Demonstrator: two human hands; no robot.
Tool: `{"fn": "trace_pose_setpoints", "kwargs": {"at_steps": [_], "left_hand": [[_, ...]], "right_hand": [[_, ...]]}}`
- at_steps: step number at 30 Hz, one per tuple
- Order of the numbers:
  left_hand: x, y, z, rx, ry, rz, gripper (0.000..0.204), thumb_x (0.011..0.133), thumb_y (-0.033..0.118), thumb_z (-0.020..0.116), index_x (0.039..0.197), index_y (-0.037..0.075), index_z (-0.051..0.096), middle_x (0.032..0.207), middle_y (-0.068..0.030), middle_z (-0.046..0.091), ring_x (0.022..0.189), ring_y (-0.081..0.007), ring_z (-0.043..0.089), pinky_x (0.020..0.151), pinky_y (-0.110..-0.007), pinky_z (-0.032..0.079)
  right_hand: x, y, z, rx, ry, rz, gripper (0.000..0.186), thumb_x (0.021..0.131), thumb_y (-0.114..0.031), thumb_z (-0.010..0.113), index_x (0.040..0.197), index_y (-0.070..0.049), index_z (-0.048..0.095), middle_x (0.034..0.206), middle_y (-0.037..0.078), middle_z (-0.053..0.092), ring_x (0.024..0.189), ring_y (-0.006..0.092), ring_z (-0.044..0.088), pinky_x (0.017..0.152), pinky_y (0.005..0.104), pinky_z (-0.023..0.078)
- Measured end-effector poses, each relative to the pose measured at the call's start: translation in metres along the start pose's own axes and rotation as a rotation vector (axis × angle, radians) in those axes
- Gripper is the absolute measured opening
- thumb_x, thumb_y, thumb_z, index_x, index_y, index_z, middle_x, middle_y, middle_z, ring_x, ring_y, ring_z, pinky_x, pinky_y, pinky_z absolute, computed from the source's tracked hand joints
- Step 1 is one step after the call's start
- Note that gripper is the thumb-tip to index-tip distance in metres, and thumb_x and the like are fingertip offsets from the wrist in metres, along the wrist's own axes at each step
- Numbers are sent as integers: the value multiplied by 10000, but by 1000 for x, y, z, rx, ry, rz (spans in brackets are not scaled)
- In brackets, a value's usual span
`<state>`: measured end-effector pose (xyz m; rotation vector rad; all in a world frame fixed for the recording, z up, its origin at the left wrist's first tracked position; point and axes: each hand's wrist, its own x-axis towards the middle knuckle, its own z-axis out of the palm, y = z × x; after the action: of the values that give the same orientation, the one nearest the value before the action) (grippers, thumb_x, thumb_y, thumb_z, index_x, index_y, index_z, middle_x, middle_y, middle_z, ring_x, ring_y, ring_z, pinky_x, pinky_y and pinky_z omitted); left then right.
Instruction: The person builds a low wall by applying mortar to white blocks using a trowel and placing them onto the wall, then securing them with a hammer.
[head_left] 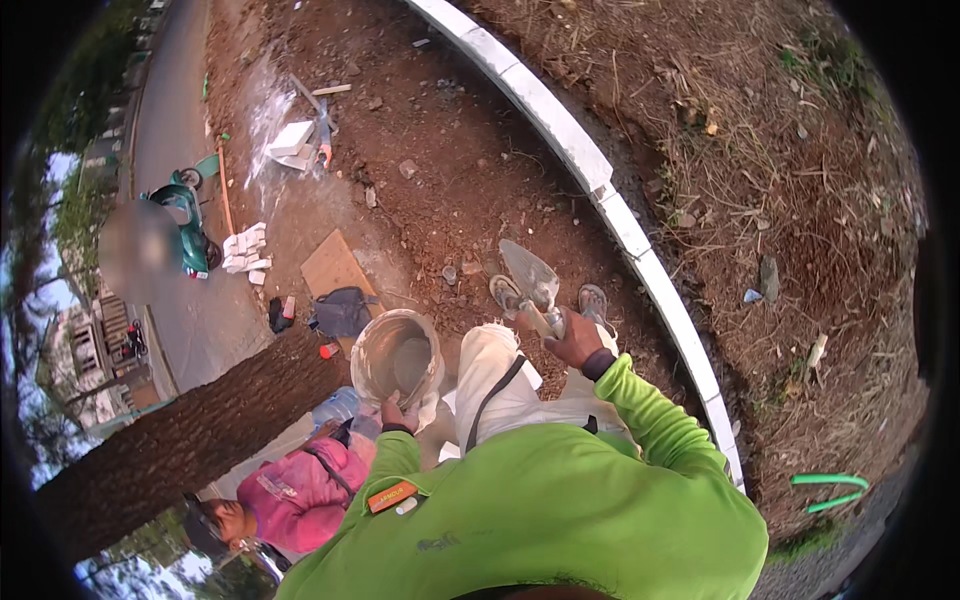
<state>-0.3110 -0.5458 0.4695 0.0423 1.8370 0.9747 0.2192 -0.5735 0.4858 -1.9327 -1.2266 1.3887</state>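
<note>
My left hand (400, 412) grips the near rim of a mortar-smeared bucket (368, 345), which is tilted so that its mouth faces me. Grey wet mix (410, 362) shows inside it. In front of my legs, my right hand (577, 340) is closed round the handle of a trowel (532, 272). Its pointed blade is coated with grey mix and stretches forward over the soil. My sandalled feet (593, 298) stand just beyond that hand.
A curving row of pale kerb blocks (625, 228) runs along my right, with dry grass beyond. To my left are a tree trunk (190, 440), a person in a pink top (305, 495), a dark bag (343, 312) on a board, stacked white blocks (246, 248) and a green scooter (190, 225).
</note>
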Motion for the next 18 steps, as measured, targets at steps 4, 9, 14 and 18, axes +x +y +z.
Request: {"fn": "trace_pose_setpoints", "kwargs": {"at_steps": [4, 9, 14, 18], "left_hand": [[-93, -49, 14, -318, 117, -149, 322, 990, 131, 580, 1289, 13, 563, 1249, -179, 621, 1191, -333, 605, 1064, -535, 515], [-136, -124, -25, -425, 216, -223, 389, 982, 165, 586, 1316, -25, 529, 1406, -188, 544, 1316, -352, 521, 1117, -548, 474], [-158, -237, -86, -335, 417, -373, 534, 945, 196, 640, 1424, 26, 474, 1456, -187, 493, 1360, -368, 475, 1117, -544, 460], [-187, -325, -145, -442, 435, -416, 526, 953, 186, 638, 1434, 45, 479, 1405, -185, 539, 1281, -371, 538, 1088, -509, 485]], "right_hand": [[-52, 26, -36, -169, 23, -64, 606, 722, -328, 841, 1181, 12, 638, 961, 264, 725, 919, 428, 713, 817, 495, 567], [-91, 37, -58, -63, -81, 86, 602, 713, -339, 811, 1174, 8, 640, 935, 250, 728, 896, 419, 724, 810, 483, 579], [-124, 52, -51, -241, 17, 39, 550, 686, -305, 826, 1099, 31, 689, 956, 250, 737, 907, 392, 727, 838, 447, 579], [-153, 13, -46, -127, -65, 81, 591, 686, -321, 830, 1111, 58, 670, 989, 254, 727, 922, 391, 718, 833, 453, 568]]}}
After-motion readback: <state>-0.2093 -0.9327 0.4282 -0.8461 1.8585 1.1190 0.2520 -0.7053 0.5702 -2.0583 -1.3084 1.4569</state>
